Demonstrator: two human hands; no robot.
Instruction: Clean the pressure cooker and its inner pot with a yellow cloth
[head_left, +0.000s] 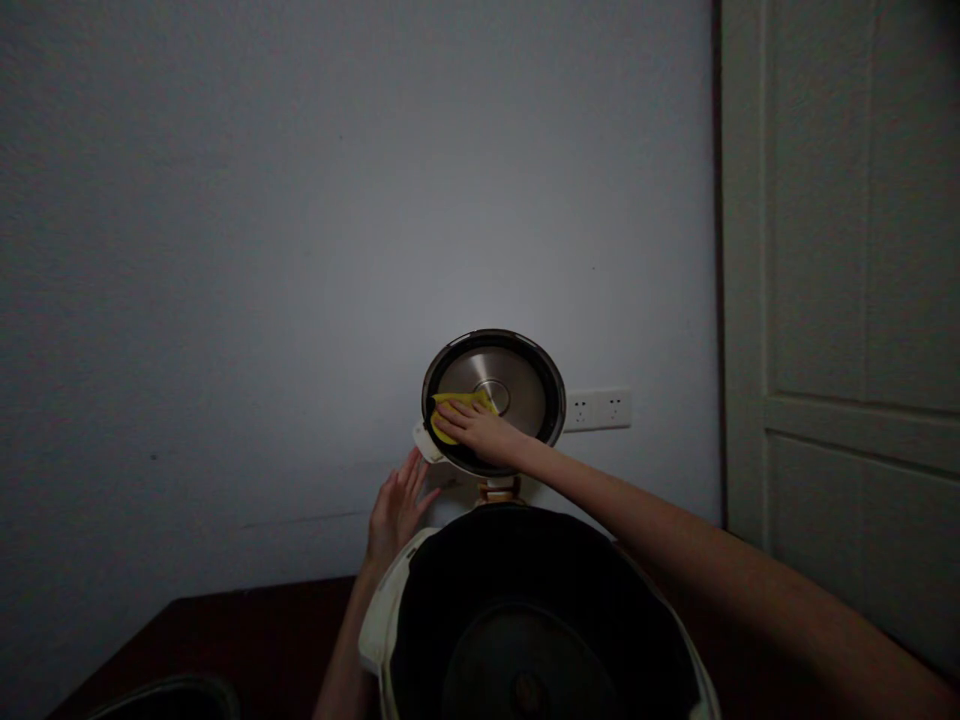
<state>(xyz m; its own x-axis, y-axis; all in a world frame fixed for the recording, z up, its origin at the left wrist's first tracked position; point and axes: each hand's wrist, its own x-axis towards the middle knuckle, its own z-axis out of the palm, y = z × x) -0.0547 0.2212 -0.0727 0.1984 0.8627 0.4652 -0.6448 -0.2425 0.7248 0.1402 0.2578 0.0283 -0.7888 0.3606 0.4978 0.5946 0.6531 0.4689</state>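
Note:
A white rice cooker [390, 610] stands open on a dark table, its black inside facing me. Its raised lid [517, 385] shows a round metal inner plate. My right hand [480, 432] lies flat on a yellow cloth [454, 405], pressing it against the lower left of that plate. My left hand [395, 510] rests with fingers stretched out against the left side of the cooker, just under the lid's edge.
A white double wall socket [598, 409] sits behind the lid on the grey wall. A pale door [847, 300] fills the right side. The rim of a dark pot [172, 692] shows at the bottom left on the brown table [247, 640].

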